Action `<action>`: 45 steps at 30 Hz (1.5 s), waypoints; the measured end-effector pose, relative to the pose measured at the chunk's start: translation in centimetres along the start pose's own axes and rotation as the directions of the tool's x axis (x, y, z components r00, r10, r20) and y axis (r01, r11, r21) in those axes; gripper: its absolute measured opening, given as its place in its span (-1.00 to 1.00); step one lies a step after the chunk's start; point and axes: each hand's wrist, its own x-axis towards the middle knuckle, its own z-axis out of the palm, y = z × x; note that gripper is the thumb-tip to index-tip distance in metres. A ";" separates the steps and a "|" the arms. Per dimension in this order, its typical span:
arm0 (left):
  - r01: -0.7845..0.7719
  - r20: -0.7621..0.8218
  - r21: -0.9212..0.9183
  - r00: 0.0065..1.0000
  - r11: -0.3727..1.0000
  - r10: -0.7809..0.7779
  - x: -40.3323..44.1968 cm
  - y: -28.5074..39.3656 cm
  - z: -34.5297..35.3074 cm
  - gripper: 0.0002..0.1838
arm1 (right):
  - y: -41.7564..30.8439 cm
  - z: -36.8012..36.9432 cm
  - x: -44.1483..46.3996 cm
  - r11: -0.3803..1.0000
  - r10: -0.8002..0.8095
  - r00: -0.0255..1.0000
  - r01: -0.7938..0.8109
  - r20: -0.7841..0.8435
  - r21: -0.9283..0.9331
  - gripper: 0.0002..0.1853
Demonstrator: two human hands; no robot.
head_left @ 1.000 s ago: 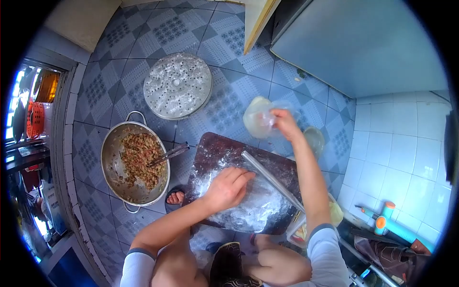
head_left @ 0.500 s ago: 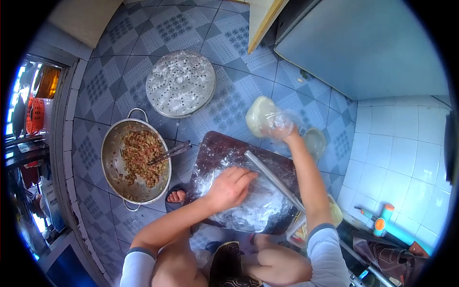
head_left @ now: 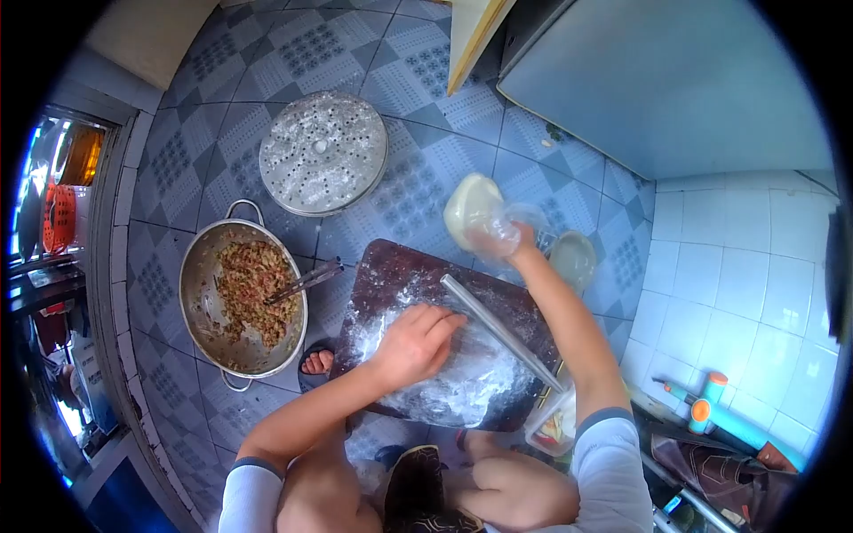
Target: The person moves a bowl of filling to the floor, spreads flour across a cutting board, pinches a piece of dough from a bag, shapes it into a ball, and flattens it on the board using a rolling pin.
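My right hand (head_left: 503, 238) is closed on a clear plastic bag with a pale lump of dough (head_left: 471, 208) in it, beyond the far edge of the dark cutting board (head_left: 391, 266). Over the floured middle of the board is my left hand (head_left: 416, 345), its fingers curled together; whatever may be under them is hidden. A metal rolling pin (head_left: 498, 328) lies slantwise across the board, just right of my left hand and apart from it. Flour (head_left: 475, 386) is spread thickly over the near half.
A two-handled metal pan (head_left: 197, 306) holds chopped filling (head_left: 253, 293), with utensil handles (head_left: 320, 274) leaning over its rim. Behind it lies a flour-dusted perforated steamer tray (head_left: 324, 155). A translucent bowl (head_left: 573, 259) and a plastic container (head_left: 551, 426) sit at the right.
The whole view has shifted slightly, so most things appear a little further left. My right hand still grips the bag of dough, and my left hand keeps its curled shape over the board.
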 end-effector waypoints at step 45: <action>0.215 0.229 0.059 0.948 0.975 -0.223 14.6 -6.0 1.8 -0.18 | -5.4 -7.2 -5.8 0.727 -0.101 0.959 0.254 -0.266 0.638 -0.79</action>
